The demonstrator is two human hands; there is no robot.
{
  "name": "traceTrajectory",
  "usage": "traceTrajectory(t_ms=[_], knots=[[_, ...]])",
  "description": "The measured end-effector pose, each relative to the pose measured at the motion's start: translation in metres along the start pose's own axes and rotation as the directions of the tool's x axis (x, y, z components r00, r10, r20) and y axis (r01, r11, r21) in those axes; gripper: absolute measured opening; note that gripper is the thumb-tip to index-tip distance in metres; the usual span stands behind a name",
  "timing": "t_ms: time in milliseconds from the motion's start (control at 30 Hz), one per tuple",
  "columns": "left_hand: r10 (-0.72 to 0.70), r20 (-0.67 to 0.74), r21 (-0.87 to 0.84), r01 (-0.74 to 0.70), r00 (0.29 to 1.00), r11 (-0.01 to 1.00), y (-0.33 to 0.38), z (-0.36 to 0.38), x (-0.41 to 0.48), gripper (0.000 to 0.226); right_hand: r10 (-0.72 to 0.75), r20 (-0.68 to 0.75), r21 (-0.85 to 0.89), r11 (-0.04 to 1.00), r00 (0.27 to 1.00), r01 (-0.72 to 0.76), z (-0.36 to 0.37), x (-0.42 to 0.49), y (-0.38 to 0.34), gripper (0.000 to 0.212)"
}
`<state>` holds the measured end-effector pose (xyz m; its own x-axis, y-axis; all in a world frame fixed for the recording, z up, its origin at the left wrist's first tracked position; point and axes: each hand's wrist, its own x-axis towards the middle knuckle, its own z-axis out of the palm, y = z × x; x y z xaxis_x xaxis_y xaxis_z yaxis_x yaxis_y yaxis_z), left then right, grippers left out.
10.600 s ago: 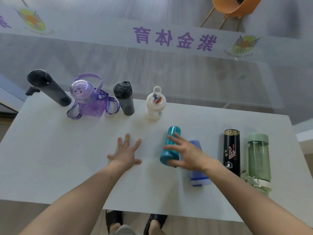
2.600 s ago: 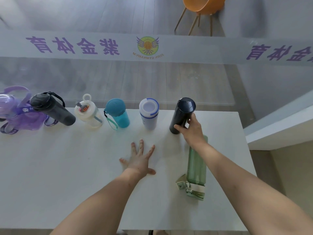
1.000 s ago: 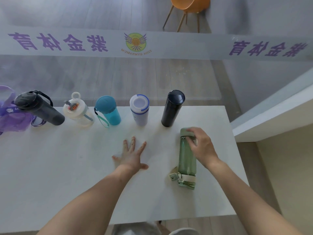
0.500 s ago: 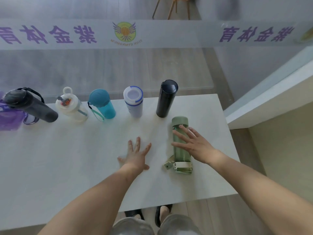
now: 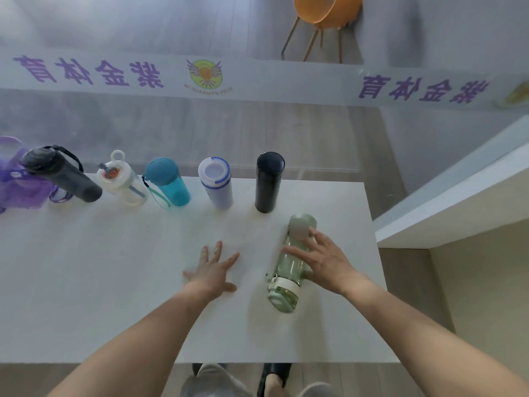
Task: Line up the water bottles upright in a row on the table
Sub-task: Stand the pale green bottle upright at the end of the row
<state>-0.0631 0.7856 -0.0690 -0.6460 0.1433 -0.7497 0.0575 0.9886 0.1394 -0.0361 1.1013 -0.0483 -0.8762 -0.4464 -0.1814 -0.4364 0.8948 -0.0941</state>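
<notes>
A row of upright bottles runs along the far edge of the white table (image 5: 86,282): a purple bottle (image 5: 17,181), a dark grey bottle (image 5: 61,174), a clear white bottle (image 5: 120,179), a teal bottle (image 5: 169,181), a white bottle with a blue ring (image 5: 216,184) and a black flask (image 5: 267,181). Nearer, to the right, a green see-through bottle (image 5: 289,270) is tilted, lid end toward me. My right hand (image 5: 323,259) grips its body from the right side. Palm down on the table to its left is my left hand (image 5: 213,270), fingers spread.
The table's right edge is close beside the green bottle. A pale ledge (image 5: 458,196) runs past that edge. Behind the table stands a glass wall with a frosted band of purple lettering (image 5: 114,73), and an orange chair (image 5: 323,12) beyond it.
My right hand has gone from lying over the green bottle to gripping it, and the bottle has begun to tilt up off the table. The left hand has stayed flat.
</notes>
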Motion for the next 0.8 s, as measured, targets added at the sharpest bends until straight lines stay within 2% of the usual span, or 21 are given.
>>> traceTrajectory(t_ms=[100, 200, 300, 400, 500, 633, 700, 800], knots=[[-0.029, -0.030, -0.039, 0.028, 0.999, 0.999, 0.015, 0.002, -0.001, 0.093, 0.135, -0.034, 0.298, 0.947, 0.990, -0.119, -0.014, -0.011, 0.009, 0.085], [-0.004, -0.066, -0.042, 0.001, 0.998, 0.999, 0.031, 0.005, 0.001, 0.092, 0.295, -0.057, 0.651, 0.735, 0.954, -0.189, -0.026, -0.011, 0.019, 0.085], [0.022, -0.098, -0.055, -0.028, 0.995, 0.998, 0.051, 0.002, 0.006, 0.093, 0.453, -0.047, 0.842, 0.497, 0.890, -0.209, -0.033, -0.003, 0.031, 0.082], [0.024, -0.089, -0.067, -0.030, 0.996, 0.997, 0.068, -0.001, 0.012, 0.098, 0.530, 0.036, 0.897, 0.356, 0.847, -0.261, -0.038, 0.002, 0.044, 0.077], [0.026, -0.044, -0.062, -0.028, 0.999, 0.998, 0.074, 0.003, 0.019, 0.105, 0.561, 0.074, 0.911, 0.299, 0.825, -0.285, -0.034, 0.005, 0.052, 0.077], [0.024, -0.029, -0.016, -0.025, 0.999, 1.000, 0.074, 0.010, 0.021, 0.115, 0.584, 0.050, 0.954, 0.212, 0.810, -0.211, -0.034, 0.006, 0.051, 0.089], [0.024, -0.034, -0.013, -0.024, 0.999, 1.000, 0.074, 0.010, 0.021, 0.116, 0.583, 0.037, 0.966, 0.188, 0.811, -0.179, -0.036, 0.005, 0.052, 0.082], [0.020, -0.032, -0.012, -0.021, 0.999, 1.000, 0.075, 0.010, 0.020, 0.116, 0.624, 0.028, 0.965, 0.186, 0.781, -0.183, -0.033, 0.004, 0.054, 0.058]])
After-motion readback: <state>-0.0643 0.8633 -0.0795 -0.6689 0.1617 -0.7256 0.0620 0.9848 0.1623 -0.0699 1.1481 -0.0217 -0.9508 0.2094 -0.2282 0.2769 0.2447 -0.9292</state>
